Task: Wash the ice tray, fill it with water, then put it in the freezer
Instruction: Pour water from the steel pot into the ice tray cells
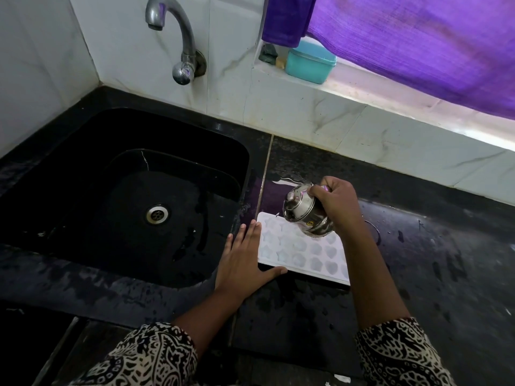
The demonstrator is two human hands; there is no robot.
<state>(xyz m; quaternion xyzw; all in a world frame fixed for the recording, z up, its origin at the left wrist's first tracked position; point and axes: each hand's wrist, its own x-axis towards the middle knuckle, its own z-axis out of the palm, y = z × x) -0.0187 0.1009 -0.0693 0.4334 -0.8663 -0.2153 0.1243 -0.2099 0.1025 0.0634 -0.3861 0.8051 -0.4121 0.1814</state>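
Observation:
A white ice tray point(301, 250) with shaped cells lies flat on the black counter point(446, 260), just right of the sink. My left hand point(243, 256) lies flat against the tray's left edge, fingers straight, thumb along its near edge. My right hand point(335, 203) grips a steel tumbler point(305, 211), which is tipped over the tray's far cells. The arm hides part of the tray's right side. I cannot tell whether water is flowing.
A black sink point(119, 190) with a steel drain point(157, 214) fills the left. A steel tap point(178, 43) juts from the tiled wall. A teal box point(310, 64) sits on the ledge under a purple curtain point(418, 43). The counter is wet.

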